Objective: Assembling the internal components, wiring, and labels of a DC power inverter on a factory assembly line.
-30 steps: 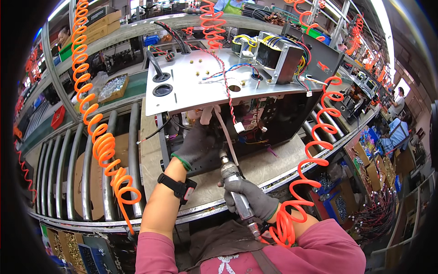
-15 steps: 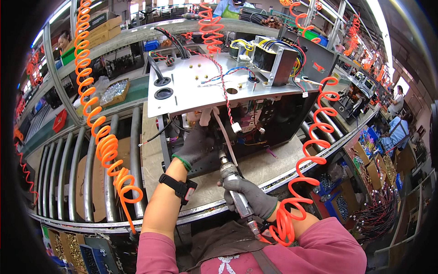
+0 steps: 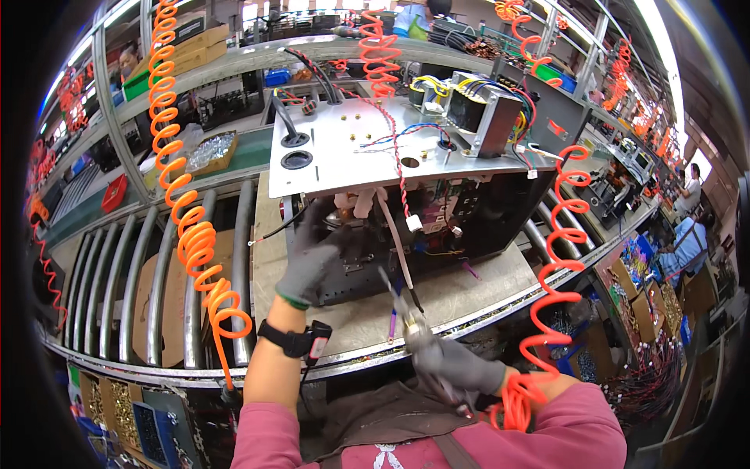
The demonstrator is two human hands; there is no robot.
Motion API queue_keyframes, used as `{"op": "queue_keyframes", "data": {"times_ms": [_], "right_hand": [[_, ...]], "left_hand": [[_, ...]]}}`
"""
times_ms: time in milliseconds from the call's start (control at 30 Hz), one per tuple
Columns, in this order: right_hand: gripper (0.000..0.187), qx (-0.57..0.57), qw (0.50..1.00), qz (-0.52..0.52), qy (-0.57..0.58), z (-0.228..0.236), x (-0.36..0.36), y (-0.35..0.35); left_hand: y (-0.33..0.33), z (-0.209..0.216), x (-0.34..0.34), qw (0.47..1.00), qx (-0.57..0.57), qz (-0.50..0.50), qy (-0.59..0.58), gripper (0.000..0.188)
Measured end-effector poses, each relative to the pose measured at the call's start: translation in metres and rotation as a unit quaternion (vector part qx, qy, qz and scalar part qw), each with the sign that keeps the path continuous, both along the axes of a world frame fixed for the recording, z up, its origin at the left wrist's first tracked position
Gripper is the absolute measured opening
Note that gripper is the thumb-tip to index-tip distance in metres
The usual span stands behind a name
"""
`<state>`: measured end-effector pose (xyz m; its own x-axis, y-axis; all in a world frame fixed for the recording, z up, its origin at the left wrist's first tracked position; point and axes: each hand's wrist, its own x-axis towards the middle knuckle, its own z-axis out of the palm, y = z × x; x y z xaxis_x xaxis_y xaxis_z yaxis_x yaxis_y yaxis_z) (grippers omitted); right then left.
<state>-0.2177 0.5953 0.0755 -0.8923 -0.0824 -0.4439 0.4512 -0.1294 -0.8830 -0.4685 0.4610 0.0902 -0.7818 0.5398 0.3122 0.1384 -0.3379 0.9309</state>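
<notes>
My left hand (image 3: pixel 311 262), in a grey glove with a green cuff, is at the left front of a black machine chassis (image 3: pixel 476 223). Its fingers are spread and reach up under the overhanging metal panel (image 3: pixel 344 160); the fingertips are partly lost in shadow. My right hand (image 3: pixel 453 363), also gloved, is wrapped around a pneumatic screwdriver (image 3: pixel 414 324), somewhat blurred. The tool's bit points up toward the chassis front, apart from it. Beside the bit, a pale sleeved cable (image 3: pixel 396 242) hangs from under the panel. A red-and-white twisted wire ends in a white connector (image 3: pixel 413 223).
A transformer (image 3: pixel 469 109) with coloured leads stands on the panel. Orange coiled hoses hang left (image 3: pixel 199 242) and right (image 3: pixel 551 293). Metal rollers (image 3: pixel 160 289) run along the left. Parts bins (image 3: pixel 156 430) sit at the lower left; a wire bundle (image 3: pixel 648 359) lies at the right.
My right hand has drawn the screwdriver back and down, away from the chassis. My left hand has shifted left and its fingers have spread. The whole view has shifted slightly.
</notes>
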Motion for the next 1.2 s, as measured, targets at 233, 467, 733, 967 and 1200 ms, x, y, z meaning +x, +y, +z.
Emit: {"op": "queue_keyframes", "data": {"times_ms": [233,467,733,967,1200], "right_hand": [[0.067,0.267,0.909,0.307,0.094,-0.082,0.051,0.038],[0.066,0.367,0.812,0.434,0.130,-0.141,0.045,0.075],[0.066,0.207,0.883,0.389,-0.159,-0.157,0.084,0.135],[0.061,0.354,0.837,0.402,-0.112,-0.157,0.086,0.079],[0.062,0.305,0.913,0.261,-0.073,-0.139,0.126,0.083]], "left_hand": [[0.001,0.017,0.016,0.995,0.023,0.065,0.074,0.066],[0.018,0.016,0.013,0.982,0.149,0.084,0.079,0.064],[0.022,0.027,-0.033,0.915,-0.129,0.293,0.245,0.032],[0.021,0.022,-0.003,0.984,0.049,0.172,0.019,0.023],[0.015,-0.054,0.035,0.982,-0.106,0.153,-0.028,0.020]]}}
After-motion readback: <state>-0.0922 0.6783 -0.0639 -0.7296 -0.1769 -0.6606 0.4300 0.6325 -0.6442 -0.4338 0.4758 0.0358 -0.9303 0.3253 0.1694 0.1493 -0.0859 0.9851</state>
